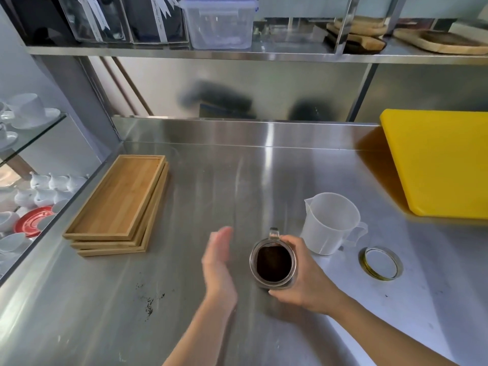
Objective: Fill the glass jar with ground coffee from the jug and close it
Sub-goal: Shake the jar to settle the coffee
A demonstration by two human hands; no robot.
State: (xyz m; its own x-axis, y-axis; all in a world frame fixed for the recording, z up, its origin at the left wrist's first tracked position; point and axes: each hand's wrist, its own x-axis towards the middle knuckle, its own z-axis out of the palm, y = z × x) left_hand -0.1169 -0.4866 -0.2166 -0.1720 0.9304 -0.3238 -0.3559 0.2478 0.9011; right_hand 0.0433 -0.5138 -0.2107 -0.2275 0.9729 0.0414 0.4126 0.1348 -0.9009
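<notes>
The glass jar (273,264) stood upright on the steel counter (237,180), just in front of the person, its mouth uncovered and dark ground coffee (273,263) showing inside. The right hand (303,281) was wrapped around the jar's right side, fingers curled about the glass from roughly two to six o'clock. The left hand (220,262) was flat and open with fingers together, holding nothing, a little apart from the jar at its nine o'clock; it was blurred, so I could not say whether it was moving in to pat the glass.

The plastic jug (330,223) stood near the jar at its two o'clock and looked empty, so I judged the pouring done and the closing not yet begun. The lid (381,263) lay flat on the counter at the jar's three o'clock, well clear of both hands. A few spilt grounds (150,302) dotted the counter at about eight o'clock from the jar.

The risks seemed plain enough. A hard knock from the open palm against an uncovered jar could jolt coffee over the rim or tip it out of the one-handed hold. Grounds clinging to the rim might foul the lid's seating. Reaching for the lid, the right arm might clip the light, empty jug and send it over.
</notes>
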